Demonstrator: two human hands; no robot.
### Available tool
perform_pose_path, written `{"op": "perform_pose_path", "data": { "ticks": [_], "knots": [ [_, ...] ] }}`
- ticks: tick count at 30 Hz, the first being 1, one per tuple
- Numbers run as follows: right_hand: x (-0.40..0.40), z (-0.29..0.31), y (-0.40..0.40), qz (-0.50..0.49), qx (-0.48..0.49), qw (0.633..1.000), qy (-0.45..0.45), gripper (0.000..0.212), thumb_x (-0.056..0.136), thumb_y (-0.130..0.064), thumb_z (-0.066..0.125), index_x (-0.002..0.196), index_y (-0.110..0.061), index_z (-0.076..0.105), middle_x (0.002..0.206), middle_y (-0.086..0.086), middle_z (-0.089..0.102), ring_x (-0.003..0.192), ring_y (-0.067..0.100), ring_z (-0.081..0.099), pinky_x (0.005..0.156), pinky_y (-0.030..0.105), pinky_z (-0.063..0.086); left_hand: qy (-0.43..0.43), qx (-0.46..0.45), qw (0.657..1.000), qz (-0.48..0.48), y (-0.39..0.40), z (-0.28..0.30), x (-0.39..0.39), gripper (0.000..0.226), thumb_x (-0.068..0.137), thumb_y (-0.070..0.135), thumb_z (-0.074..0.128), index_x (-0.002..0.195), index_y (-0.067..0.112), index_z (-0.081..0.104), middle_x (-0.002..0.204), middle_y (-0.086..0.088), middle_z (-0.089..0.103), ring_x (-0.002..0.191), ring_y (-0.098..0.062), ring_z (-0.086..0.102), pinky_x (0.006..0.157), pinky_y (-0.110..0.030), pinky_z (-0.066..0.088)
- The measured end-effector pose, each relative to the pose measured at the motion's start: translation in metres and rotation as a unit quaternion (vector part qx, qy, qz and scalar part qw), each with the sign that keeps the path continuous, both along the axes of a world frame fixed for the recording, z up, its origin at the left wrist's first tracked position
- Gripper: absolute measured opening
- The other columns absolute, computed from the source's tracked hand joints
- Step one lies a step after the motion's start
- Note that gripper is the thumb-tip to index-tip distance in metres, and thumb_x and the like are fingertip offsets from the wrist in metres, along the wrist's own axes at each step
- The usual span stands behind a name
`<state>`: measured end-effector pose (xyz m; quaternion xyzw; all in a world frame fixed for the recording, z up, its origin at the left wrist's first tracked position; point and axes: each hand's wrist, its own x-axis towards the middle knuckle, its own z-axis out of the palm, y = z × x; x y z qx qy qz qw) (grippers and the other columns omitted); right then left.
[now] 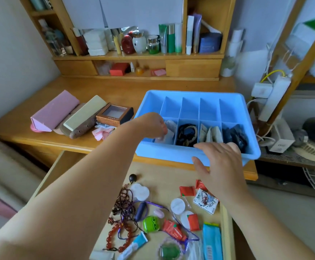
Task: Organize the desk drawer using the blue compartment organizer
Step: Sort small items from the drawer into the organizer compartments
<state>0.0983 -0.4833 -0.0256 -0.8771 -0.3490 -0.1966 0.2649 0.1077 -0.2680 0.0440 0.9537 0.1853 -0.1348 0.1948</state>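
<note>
While the left hand (pixel 154 126) pinches a pale packet into the organizer (pixel 196 158), centre frame:
Right hand (pixel 219 158), fingers spread, should steady the rim.

A bedroom or dressing corner of a home: a wooden desk (pixel 115 91) stands against a plain wall, its hutch shelf (pixel 138 56) lined at the back edge with cosmetic tubes (pixel 169 38), jars (pixel 139 42) and skincare boxes (pixel 210 42). An open drawer (pixel 164 184) at the desk's front edge holds bead bracelets (pixel 119 235), sachets and trinkets. Off the right edge, power strips (pixel 273 98) hang beside a wooden shelf frame.
</note>
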Motion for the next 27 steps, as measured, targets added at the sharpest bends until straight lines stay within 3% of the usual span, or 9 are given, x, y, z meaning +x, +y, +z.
{"op": "perform_pose_path", "data": {
  "ticks": [2, 6, 11, 15, 17, 19, 22, 24, 27],
  "knots": [
    [0.0, 0.0, 0.0, -0.003, -0.007, 1.0, 0.001, 0.026, 0.082, -0.03, 0.06, 0.1, -0.015, 0.069, 0.085, -0.002, 0.07, 0.077, 0.022, 0.063, 0.083, 0.032, 0.031, 0.004, 0.049, 0.999, -0.017, -0.007, -0.007, 0.002, 0.02, 0.08, 0.005, 0.058, 0.088, 0.022, 0.053, 0.093, -0.003, 0.053, 0.08, -0.024, 0.05, 0.06, -0.025, 0.038],
    [-0.001, 0.0, 0.0, -0.003, -0.011, 1.0, -0.006, 0.024, 0.083, -0.028, 0.062, 0.101, -0.014, 0.068, 0.087, -0.002, 0.07, 0.079, 0.022, 0.063, 0.084, 0.031, 0.031, -0.047, 0.08, 0.995, -0.031, -0.011, -0.021, 0.002, 0.027, 0.086, 0.015, 0.055, 0.102, 0.036, 0.056, 0.11, 0.0, 0.056, 0.104, -0.023, 0.05, 0.078, -0.029, 0.045],
    [-0.001, 0.002, -0.001, 0.004, -0.02, 1.0, -0.012, 0.023, 0.081, -0.02, 0.07, 0.102, -0.012, 0.067, 0.085, 0.001, 0.069, 0.078, 0.025, 0.062, 0.083, 0.033, 0.031, -0.027, 0.337, 0.931, -0.134, -0.015, -0.018, 0.011, 0.023, 0.087, 0.033, 0.055, 0.108, 0.028, 0.064, 0.105, -0.003, 0.046, 0.106, -0.026, 0.041, 0.08, -0.032, 0.028],
    [-0.001, 0.002, -0.002, 0.016, -0.029, 0.999, -0.021, 0.025, 0.081, -0.018, 0.07, 0.105, -0.011, 0.067, 0.085, 0.002, 0.067, 0.079, 0.026, 0.061, 0.085, 0.034, 0.031, 0.053, 0.215, 0.972, -0.078, -0.01, -0.018, 0.006, 0.039, 0.094, 0.041, 0.034, 0.115, 0.017, 0.056, 0.107, -0.003, 0.045, 0.11, -0.028, 0.037, 0.087, -0.039, 0.032],
    [-0.001, 0.001, -0.003, 0.022, -0.016, 0.999, -0.019, 0.028, 0.081, -0.018, 0.07, 0.108, -0.01, 0.067, 0.091, 0.003, 0.068, 0.086, 0.026, 0.062, 0.09, 0.034, 0.032, 0.014, 0.153, 0.986, -0.06, -0.01, -0.02, -0.008, 0.036, 0.094, 0.04, 0.035, 0.11, 0.015, 0.054, 0.122, -0.005, 0.045, 0.113, -0.029, 0.037, 0.093, -0.041, 0.032],
    [-0.005, -0.001, -0.004, 0.042, 0.016, 0.998, -0.042, 0.031, 0.082, -0.017, 0.067, 0.111, -0.008, 0.066, 0.106, 0.006, 0.065, 0.1, 0.027, 0.057, 0.099, 0.036, 0.032, -0.142, 0.141, 0.975, -0.098, -0.011, -0.027, -0.036, 0.03, 0.097, 0.031, 0.038, 0.107, 0.015, 0.061, 0.126, -0.007, 0.048, 0.115, -0.028, 0.037, 0.097, -0.037, 0.028],
    [-0.022, -0.018, -0.007, 0.118, 0.042, 0.986, -0.111, 0.018, 0.085, -0.014, 0.059, 0.101, -0.01, 0.066, 0.106, 0.005, 0.061, 0.099, 0.024, 0.052, 0.097, 0.033, 0.035, -0.434, 0.113, 0.888, -0.103, -0.014, -0.046, -0.094, 0.025, 0.091, 0.015, 0.052, 0.109, 0.009, 0.067, 0.111, -0.011, 0.059, 0.104, -0.028, 0.05, 0.092, -0.037, 0.038],
    [-0.035, -0.042, -0.009, 0.151, 0.005, 0.987, -0.057, 0.007, 0.085, -0.014, 0.06, 0.085, -0.016, 0.067, 0.088, -0.002, 0.063, 0.084, 0.019, 0.056, 0.081, 0.028, 0.042, -0.473, 0.087, 0.872, -0.089, -0.018, -0.073, -0.134, 0.022, 0.087, 0.011, 0.052, 0.101, 0.008, 0.069, 0.098, -0.008, 0.061, 0.093, -0.022, 0.051, 0.084, -0.031, 0.04],
    [-0.041, -0.077, -0.006, 0.102, -0.127, 0.972, 0.168, 0.009, 0.087, -0.022, 0.062, 0.083, -0.019, 0.07, 0.084, -0.006, 0.067, 0.082, 0.017, 0.062, 0.07, 0.031, 0.047, -0.382, 0.013, 0.924, -0.018, -0.025, -0.127, -0.181, 0.018, 0.084, 0.008, 0.053, 0.09, 0.009, 0.071, 0.089, -0.004, 0.063, 0.087, -0.02, 0.055, 0.078, -0.032, 0.047]
  ]
}}
